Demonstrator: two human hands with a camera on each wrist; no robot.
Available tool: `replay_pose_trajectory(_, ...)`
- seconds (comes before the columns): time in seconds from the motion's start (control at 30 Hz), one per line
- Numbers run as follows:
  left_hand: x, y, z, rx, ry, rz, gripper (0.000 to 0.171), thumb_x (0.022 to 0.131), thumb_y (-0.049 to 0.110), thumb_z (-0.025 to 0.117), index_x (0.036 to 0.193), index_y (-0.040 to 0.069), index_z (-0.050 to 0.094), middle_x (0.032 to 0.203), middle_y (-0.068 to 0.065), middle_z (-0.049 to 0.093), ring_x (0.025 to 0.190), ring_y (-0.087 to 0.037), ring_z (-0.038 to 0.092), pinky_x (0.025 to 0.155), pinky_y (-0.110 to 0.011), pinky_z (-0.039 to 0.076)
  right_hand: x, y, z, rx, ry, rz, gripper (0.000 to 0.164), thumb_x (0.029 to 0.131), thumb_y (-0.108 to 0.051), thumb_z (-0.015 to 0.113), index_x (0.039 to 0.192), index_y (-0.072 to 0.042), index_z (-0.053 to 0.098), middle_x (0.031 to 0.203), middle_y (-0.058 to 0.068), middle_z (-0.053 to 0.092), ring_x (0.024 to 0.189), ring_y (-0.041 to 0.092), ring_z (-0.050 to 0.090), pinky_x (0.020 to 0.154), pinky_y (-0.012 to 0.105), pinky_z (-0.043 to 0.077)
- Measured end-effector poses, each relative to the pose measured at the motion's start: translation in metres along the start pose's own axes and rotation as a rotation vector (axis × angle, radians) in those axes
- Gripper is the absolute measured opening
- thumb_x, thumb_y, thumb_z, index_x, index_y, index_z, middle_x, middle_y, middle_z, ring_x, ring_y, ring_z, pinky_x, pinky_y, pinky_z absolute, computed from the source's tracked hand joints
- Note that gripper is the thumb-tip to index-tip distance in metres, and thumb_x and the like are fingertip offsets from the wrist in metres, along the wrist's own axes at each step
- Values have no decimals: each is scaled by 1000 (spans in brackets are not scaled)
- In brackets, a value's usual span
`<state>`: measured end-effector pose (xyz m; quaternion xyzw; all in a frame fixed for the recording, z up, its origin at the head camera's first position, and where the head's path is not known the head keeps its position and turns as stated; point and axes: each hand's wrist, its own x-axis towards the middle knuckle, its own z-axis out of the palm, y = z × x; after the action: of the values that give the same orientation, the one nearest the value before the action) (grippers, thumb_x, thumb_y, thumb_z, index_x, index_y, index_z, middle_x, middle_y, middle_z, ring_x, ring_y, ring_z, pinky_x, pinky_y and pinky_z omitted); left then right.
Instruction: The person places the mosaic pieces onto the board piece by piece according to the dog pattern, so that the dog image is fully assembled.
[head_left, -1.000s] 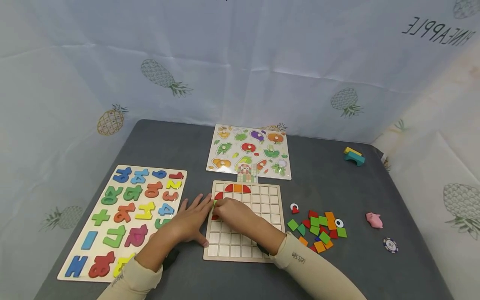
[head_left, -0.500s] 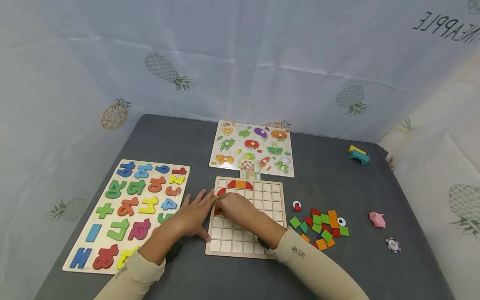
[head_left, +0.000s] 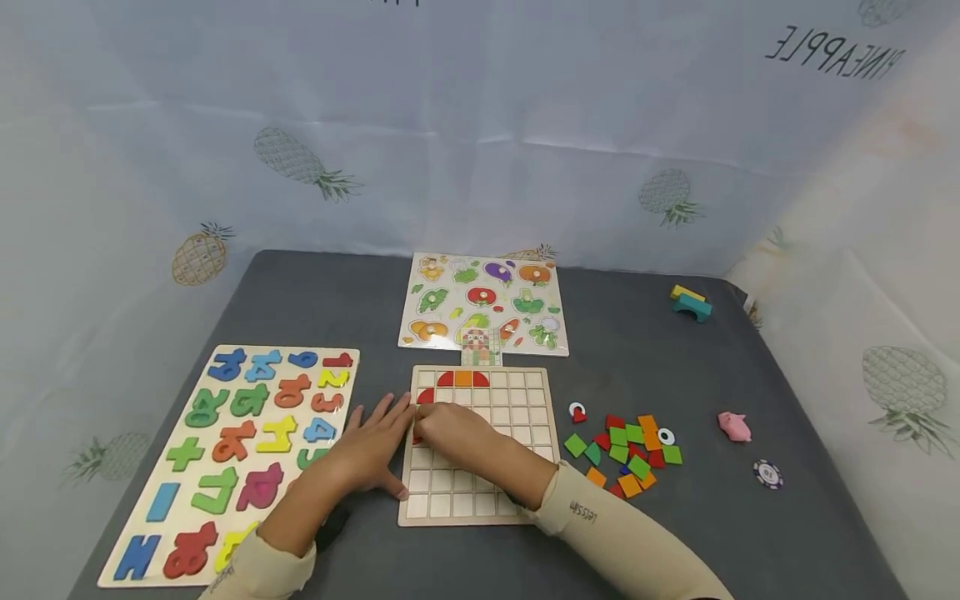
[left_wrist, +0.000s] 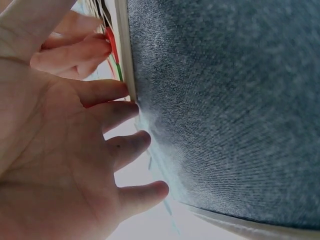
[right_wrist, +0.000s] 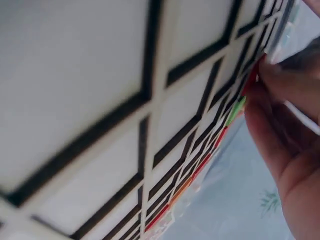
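Observation:
A square wooden grid board [head_left: 519, 416] lies on the dark table. Red quarter-round tiles [head_left: 481, 380] flank an orange tile [head_left: 464, 378] in its far row, and another red tile [head_left: 425, 396] sits in the left column. My right hand [head_left: 461, 437] bends over that column, thumb and fingertips on a red tile [right_wrist: 253, 77] at the board's side. Beside it in the right wrist view is a green tile [right_wrist: 235, 111]. Fingers spread, my left hand [head_left: 367, 454] rests along the board's left edge, its thumb near the front corner. My right fingers hide part of the left column.
Loose coloured tiles [head_left: 633, 450] lie right of the board. A small picture card [head_left: 481, 347] leans at its far edge, before a vegetable puzzle [head_left: 483, 296]. On the left lies a number puzzle [head_left: 225, 467]. Farther right are a pink pig [head_left: 734, 427], a poker chip [head_left: 768, 474] and toy blocks [head_left: 692, 307].
The head view has shifted a little. Both hands keep nearly the same place on the board; the green tile glimpsed by the right fingertips earlier is now covered in the head view.

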<state>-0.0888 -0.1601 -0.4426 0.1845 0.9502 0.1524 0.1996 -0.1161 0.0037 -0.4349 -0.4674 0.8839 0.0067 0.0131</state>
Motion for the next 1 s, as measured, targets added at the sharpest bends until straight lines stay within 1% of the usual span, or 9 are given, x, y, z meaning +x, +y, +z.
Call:
replay_pose_trajectory(0.13, 0, -4, 5, -22, 3, -18, 120, 45, 48, 85, 142, 8, 27, 151, -11, 15, 138, -34, 7, 103, -63, 5, -11, 9, 0, 128, -11, 22, 14, 85, -18, 64, 97, -17, 70, 98, -5, 63, 90, 3, 60, 75, 15, 48)
replay_pose_trajectory(0.23, -2, -8, 7, -31, 8, -34, 121, 44, 47, 86, 142, 7, 27, 151, -12, 15, 137, -36, 7, 102, -63, 4, -28, 27, -3, 186, 33, 107, 14, 84, -17, 64, 96, -15, 70, 98, -4, 64, 89, 6, 61, 75, 17, 49)
replay_pose_trajectory(0.3, -2, -10, 7, -37, 10, -25, 122, 43, 47, 86, 142, 7, 26, 151, -12, 14, 137, -36, 7, 102, -64, 3, -47, 45, -5, 188, 75, 207, 14, 83, -15, 66, 96, -14, 70, 96, -4, 64, 88, 8, 61, 74, 20, 50)
replay_pose_trajectory(0.4, 1, -10, 6, -48, 7, 5, 123, 43, 47, 86, 142, 6, 25, 151, -13, 14, 137, -37, 6, 101, -64, 2, -81, 77, -4, 165, 119, 407, 15, 81, -13, 68, 95, -13, 70, 92, -2, 64, 83, 11, 61, 69, 25, 50)
replay_pose_trajectory(0.5, 5, -8, 3, -53, -2, 34, 123, 44, 46, 86, 142, 5, 25, 150, -14, 14, 137, -37, 6, 101, -65, 2, -115, 102, -4, 153, 81, 611, 18, 80, -17, 69, 98, -14, 68, 94, -1, 63, 80, 13, 61, 67, 28, 50)
replay_pose_trajectory(0.57, 3, -8, 1, -53, -4, 36, 122, 44, 45, 86, 142, 5, 25, 150, -14, 14, 137, -38, 6, 101, -65, 2, -128, 112, -3, 188, 30, 682, 21, 80, -20, 69, 100, -14, 67, 96, 0, 62, 82, 15, 60, 68, 31, 50)
replay_pose_trajectory(0.77, 2, -6, -2, -66, -10, 44, 120, 45, 44, 86, 141, 3, 26, 150, -16, 14, 136, -39, 6, 100, -65, 1, -140, 121, -4, 289, -62, 688, 21, 83, -19, 66, 102, -10, 67, 97, 4, 62, 86, 19, 59, 73, 35, 49)
replay_pose_trajectory(0.9, 2, -7, -1, -62, -12, 41, 119, 46, 45, 85, 142, 4, 27, 150, -15, 14, 137, -38, 5, 100, -65, 2, -139, 122, -8, 306, -89, 679, 13, 81, -14, 68, 91, -7, 67, 89, 4, 60, 80, 17, 58, 68, 32, 49)
replay_pose_trajectory(1.0, 3, -5, 0, -50, -8, 37, 120, 46, 46, 85, 142, 5, 26, 150, -14, 14, 137, -38, 6, 101, -65, 2, -140, 124, -10, 315, -98, 692, 9, 78, -15, 70, 80, -10, 63, 79, 0, 56, 70, 14, 53, 61, 29, 45)
